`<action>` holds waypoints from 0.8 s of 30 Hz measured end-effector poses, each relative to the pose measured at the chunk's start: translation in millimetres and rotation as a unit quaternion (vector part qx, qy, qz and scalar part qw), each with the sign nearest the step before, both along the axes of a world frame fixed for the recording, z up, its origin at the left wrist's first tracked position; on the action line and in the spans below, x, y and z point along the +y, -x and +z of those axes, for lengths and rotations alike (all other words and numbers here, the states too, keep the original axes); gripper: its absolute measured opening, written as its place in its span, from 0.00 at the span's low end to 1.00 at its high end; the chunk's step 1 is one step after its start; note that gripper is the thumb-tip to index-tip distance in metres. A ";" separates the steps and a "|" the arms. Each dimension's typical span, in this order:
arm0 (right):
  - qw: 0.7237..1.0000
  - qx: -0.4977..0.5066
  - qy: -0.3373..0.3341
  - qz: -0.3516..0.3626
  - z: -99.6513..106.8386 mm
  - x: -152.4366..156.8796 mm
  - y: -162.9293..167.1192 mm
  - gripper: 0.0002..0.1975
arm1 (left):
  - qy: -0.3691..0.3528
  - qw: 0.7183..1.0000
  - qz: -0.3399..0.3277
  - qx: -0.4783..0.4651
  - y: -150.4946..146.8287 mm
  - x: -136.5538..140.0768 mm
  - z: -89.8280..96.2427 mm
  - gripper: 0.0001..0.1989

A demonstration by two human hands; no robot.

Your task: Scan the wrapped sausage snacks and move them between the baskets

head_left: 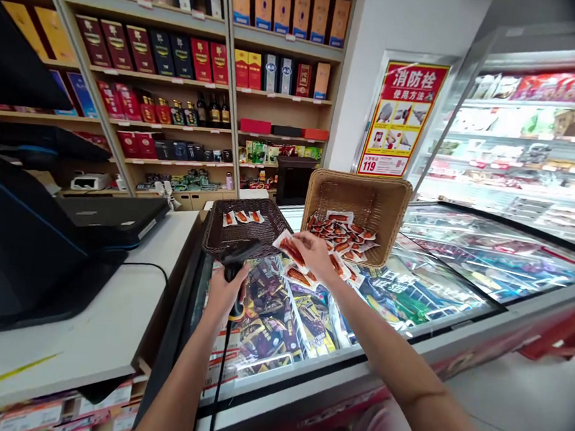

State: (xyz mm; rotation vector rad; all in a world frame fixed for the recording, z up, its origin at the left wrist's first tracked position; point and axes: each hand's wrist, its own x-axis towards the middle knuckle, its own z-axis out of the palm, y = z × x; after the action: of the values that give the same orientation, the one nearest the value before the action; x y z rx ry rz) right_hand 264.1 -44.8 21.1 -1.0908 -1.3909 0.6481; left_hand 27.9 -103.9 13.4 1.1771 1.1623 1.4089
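My left hand (pixel 224 291) is wrapped round the handle of a black barcode scanner (pixel 239 253), whose cable hangs down over the freezer edge. Between the fingers of my right hand (pixel 315 255) is a packaged sausage (pixel 291 247) in a clear and white wrapper. Beyond my left hand a dark brown woven basket (pixel 212 236) holds three such packs in a row. Past my right hand stands a tan wicker basket (pixel 396 210), tilted toward me, with many packs (pixel 342 236) inside. Several more packs (pixel 301 277) lie on the freezer glass in front of it, partly hidden by my right hand.
Under the baskets is a glass-topped chest freezer (pixel 271 313) full of bagged goods. A white counter (pixel 113 315) with a black checkout terminal (pixel 29 243) borders it on the left. Shelves of boxes (pixel 165 53) and a red poster (pixel 402 118) are behind; a lit cooler (pixel 533 147) stands right.
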 end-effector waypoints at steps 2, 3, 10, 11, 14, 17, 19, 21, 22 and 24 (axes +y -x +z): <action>0.996 -0.064 -0.026 -0.049 -13.9 -13.7 -8.8 0.15 | 0.008 0.996 -0.058 0.067 -2.5 -3.9 0.4 0.26; 0.993 -0.089 -0.034 -0.074 -19.8 -17.3 -11.8 0.13 | 0.007 0.993 -0.076 0.095 -3.5 -5.6 0.8 0.26; 0.963 -0.173 -0.025 -0.206 -30.5 -18.4 -20.4 0.12 | -0.005 0.979 -0.107 0.174 -3.7 -2.9 -7.9 0.27; 0.961 -0.177 -0.020 -0.214 -30.2 -18.7 -20.7 0.12 | -0.002 0.978 -0.108 0.180 -3.5 -1.8 -10.4 0.27; 0.957 -0.192 -0.012 -0.218 -30.6 -20.5 -20.7 0.12 | 0.005 0.971 -0.115 0.210 -4.2 -0.5 -15.5 0.26; 0.954 -0.208 -0.014 -0.217 -32.0 -21.6 -19.7 0.12 | -0.004 0.964 -0.121 0.236 -5.8 -1.1 -16.4 0.26; 0.951 -0.214 -0.018 -0.220 -33.0 -21.4 -19.2 0.12 | -0.007 0.963 -0.118 0.242 -6.2 -1.6 -15.5 0.26; 0.950 -0.214 -0.019 -0.225 -33.8 -20.8 -19.3 0.12 | -0.007 0.963 -0.118 0.242 -6.5 -2.5 -13.5 0.26; 0.950 -0.213 -0.019 -0.228 -34.0 -20.6 -19.7 0.12 | -0.006 0.963 -0.121 0.241 -6.8 -3.2 -12.2 0.26; 0.950 -0.213 -0.014 -0.229 -33.8 -20.5 -21.0 0.12 | -0.006 0.962 -0.127 0.242 -7.6 -4.9 -9.3 0.26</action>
State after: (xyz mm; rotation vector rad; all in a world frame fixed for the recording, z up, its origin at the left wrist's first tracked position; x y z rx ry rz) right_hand 285.1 -65.3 -12.7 -1.5292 -1.4235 0.0512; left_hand 35.5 -108.9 4.1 1.6738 1.2715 0.9582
